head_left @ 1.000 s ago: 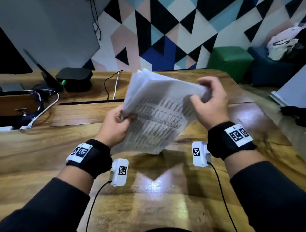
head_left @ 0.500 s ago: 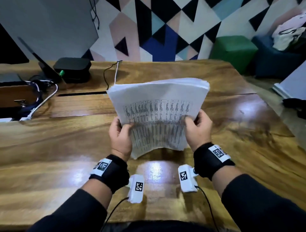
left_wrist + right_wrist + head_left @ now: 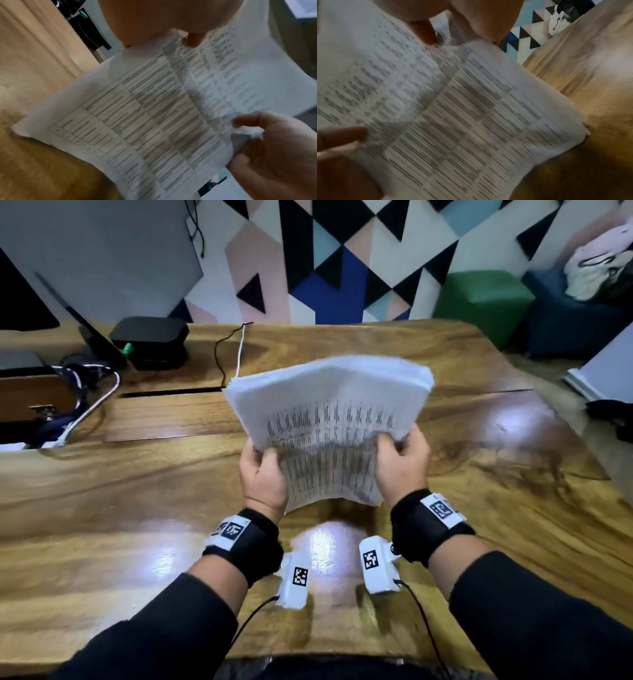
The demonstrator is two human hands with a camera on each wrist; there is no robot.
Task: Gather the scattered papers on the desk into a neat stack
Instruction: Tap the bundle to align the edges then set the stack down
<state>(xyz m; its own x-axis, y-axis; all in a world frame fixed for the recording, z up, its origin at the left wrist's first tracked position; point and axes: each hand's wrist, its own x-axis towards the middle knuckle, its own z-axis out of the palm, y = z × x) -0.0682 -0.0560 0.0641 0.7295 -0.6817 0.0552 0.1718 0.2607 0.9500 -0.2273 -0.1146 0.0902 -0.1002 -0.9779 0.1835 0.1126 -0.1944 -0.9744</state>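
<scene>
A thick bundle of white printed papers (image 3: 329, 419) stands nearly upright above the wooden desk (image 3: 137, 491), its lower edge just over the desk top. My left hand (image 3: 262, 474) grips its left side, thumb on the printed face. My right hand (image 3: 399, 463) grips its right side the same way. The top of the bundle leans away from me and is blurred. The left wrist view shows the printed table on the papers (image 3: 154, 115), with my right hand (image 3: 267, 146) at its far side. In the right wrist view the papers (image 3: 462, 115) fill the frame, and my left hand's thumb (image 3: 342, 134) lies on them.
At the desk's back left are a black box (image 3: 150, 340), a tangle of cables (image 3: 78, 392) and a dark tablet-like device (image 3: 20, 361). A cable slot (image 3: 171, 393) runs across the desk. A green cube seat (image 3: 483, 299) and a blue one (image 3: 575, 326) stand beyond the right corner.
The bundle, tilted and held high a second ago, was turned upright and squared. My hands slid to its lower sides, and now its top tips slightly away and right.
</scene>
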